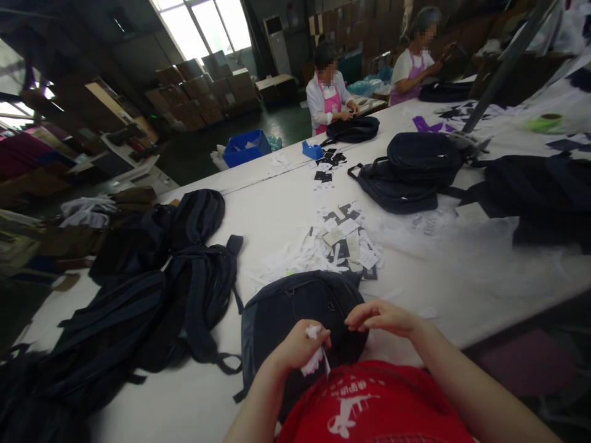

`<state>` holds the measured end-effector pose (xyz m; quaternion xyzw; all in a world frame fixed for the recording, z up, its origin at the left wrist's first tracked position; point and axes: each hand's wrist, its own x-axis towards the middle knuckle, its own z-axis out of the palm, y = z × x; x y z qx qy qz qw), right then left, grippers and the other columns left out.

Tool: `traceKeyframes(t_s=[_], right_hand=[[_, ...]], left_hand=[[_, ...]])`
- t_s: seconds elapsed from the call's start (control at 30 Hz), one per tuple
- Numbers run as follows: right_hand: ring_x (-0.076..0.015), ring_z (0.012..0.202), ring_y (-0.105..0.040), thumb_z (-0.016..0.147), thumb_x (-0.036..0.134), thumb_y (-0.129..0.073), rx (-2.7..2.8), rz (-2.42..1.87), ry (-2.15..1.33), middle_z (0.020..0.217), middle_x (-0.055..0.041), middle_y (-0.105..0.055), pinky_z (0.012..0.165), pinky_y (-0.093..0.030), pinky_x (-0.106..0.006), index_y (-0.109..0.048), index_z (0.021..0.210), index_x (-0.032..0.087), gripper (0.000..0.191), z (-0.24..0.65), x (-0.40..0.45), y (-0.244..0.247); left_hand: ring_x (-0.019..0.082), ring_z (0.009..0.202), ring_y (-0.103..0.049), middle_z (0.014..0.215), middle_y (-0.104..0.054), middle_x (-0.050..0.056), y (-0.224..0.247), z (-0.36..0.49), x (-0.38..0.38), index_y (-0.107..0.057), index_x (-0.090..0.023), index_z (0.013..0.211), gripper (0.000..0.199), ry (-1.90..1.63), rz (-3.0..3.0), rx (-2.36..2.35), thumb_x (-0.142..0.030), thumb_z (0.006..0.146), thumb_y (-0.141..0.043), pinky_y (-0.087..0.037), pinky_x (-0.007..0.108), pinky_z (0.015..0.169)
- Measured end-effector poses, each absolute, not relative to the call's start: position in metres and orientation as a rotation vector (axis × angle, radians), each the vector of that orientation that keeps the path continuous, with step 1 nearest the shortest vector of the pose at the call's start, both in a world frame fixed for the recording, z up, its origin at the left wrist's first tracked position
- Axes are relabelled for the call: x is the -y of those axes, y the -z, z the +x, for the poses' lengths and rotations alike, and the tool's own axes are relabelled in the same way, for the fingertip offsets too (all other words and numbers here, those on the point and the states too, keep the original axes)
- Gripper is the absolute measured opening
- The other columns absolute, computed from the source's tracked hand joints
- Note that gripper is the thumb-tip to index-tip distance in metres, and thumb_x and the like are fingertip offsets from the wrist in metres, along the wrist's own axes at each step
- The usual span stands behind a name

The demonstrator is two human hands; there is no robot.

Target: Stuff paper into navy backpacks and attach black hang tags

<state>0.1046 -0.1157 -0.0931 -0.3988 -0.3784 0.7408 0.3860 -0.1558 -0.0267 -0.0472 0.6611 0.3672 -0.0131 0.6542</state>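
A dark navy backpack point(281, 307) lies on the white table directly before me. Above its front, my left hand point(300, 347) is closed around a crumpled white wad point(313, 363), paper or cloth. A thin pale pointed piece point(327, 364) sticks out below the fingers; its kind is unclear. At the bag's right edge, my right hand point(385, 317) has its fingers stretched out and holds nothing that I can see. Whether those fingertips touch the bag cannot be told. Just behind the backpack lies a pile of paper tags point(351, 240), white, beige and black.
More dark backpacks point(198, 301) are heaped on the left. Others, such as a dark bag point(420, 160), lie at the right beside clear plastic wrap point(452, 240). A blue tape dispenser point(313, 150) stands farther back. Two co-workers point(330, 92) handle bags across the table point(272, 203).
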Motion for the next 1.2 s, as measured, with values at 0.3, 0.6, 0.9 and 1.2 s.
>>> traceKeyframes(t_s=[0.3, 0.6, 0.9, 1.2], right_hand=[[-0.0206, 0.074, -0.063, 0.067, 0.05, -0.075, 0.691, -1.847, -1.486, 0.071, -0.0055, -0.067, 0.067, -0.049, -0.033, -0.067, 0.074, 0.016, 0.036, 0.138, 0.064, 0.203], [-0.0282, 0.084, -0.062, 0.056, 0.036, -0.08, 0.797, -1.886, -1.553, 0.067, -0.0066, -0.061, 0.072, -0.047, -0.036, -0.051, 0.062, 0.021, 0.033, 0.125, 0.048, 0.204], [-0.0203, 0.086, -0.069, 0.086, 0.038, -0.033, 0.63, -1.235, -2.045, 0.1, -0.0164, -0.072, 0.087, -0.053, -0.033, -0.068, 0.089, 0.013, 0.043, 0.126, 0.056, 0.158], [-0.0055, 0.068, -0.067, 0.08, 0.014, -0.061, 0.415, -0.9, -2.206, 0.126, -0.0048, -0.066, 0.069, -0.055, -0.016, -0.063, 0.122, 0.023, 0.043, 0.12, 0.066, 0.175]], left_hand=[[0.014, 0.055, -0.053, 0.059, -0.06, 0.003, 0.074, -0.163, 0.037, -0.065, -0.013, 0.066, 0.049, -0.148, 1.383, -1.207, -0.06, 0.078, -0.057, -0.04, 0.024, 0.054], [0.013, 0.059, -0.053, 0.067, -0.063, 0.004, 0.071, -0.146, 0.037, -0.066, -0.014, 0.069, 0.037, -0.179, 1.419, -1.23, -0.047, 0.082, -0.054, -0.042, 0.024, 0.059], [0.012, 0.057, -0.05, 0.063, -0.061, 0.002, 0.096, -0.091, 0.018, -0.064, -0.013, 0.066, 0.027, -0.157, 1.281, -1.097, -0.039, 0.074, -0.061, -0.04, 0.025, 0.059], [0.011, 0.049, -0.052, 0.058, -0.062, 0.004, 0.104, -0.089, 0.015, -0.064, -0.011, 0.064, 0.029, -0.029, 1.002, -0.872, -0.039, 0.066, -0.067, -0.04, 0.025, 0.052]])
